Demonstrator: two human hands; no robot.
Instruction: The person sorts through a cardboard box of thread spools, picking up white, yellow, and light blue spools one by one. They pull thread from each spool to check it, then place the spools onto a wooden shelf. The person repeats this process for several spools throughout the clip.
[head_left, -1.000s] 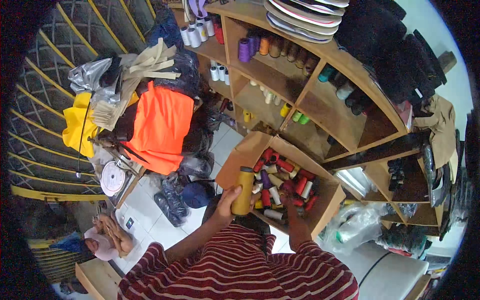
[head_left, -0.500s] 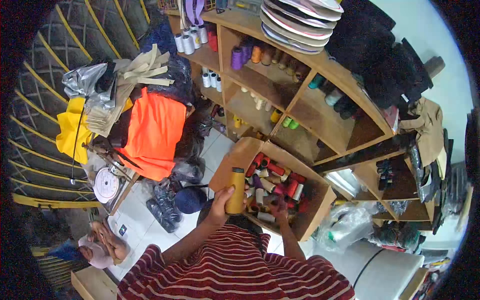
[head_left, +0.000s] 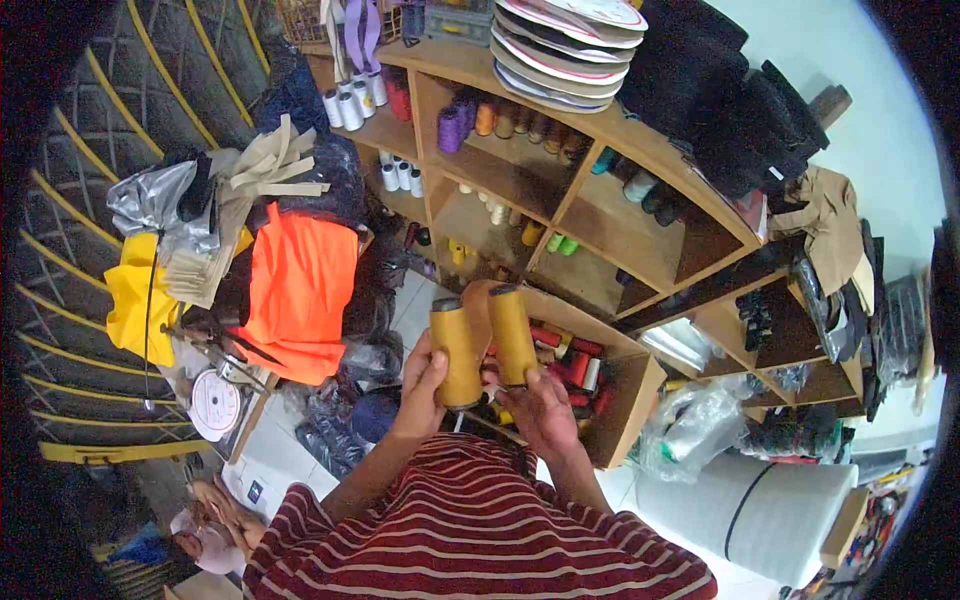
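Mustard-yellow thread cones fill both your hands, held up side by side over the striped shirt. Your left hand (head_left: 420, 385) is wrapped around the left cone (head_left: 455, 352), fingers closed on its lower half; your right hand (head_left: 545, 408) is clamped on the base of the right cone (head_left: 513, 335). Both cones stand nearly upright, long axes almost parallel, just beside each other. Directly beyond them sits the cardboard box (head_left: 640, 385) of mixed spools, and farther off the wooden shelf (head_left: 640, 235).
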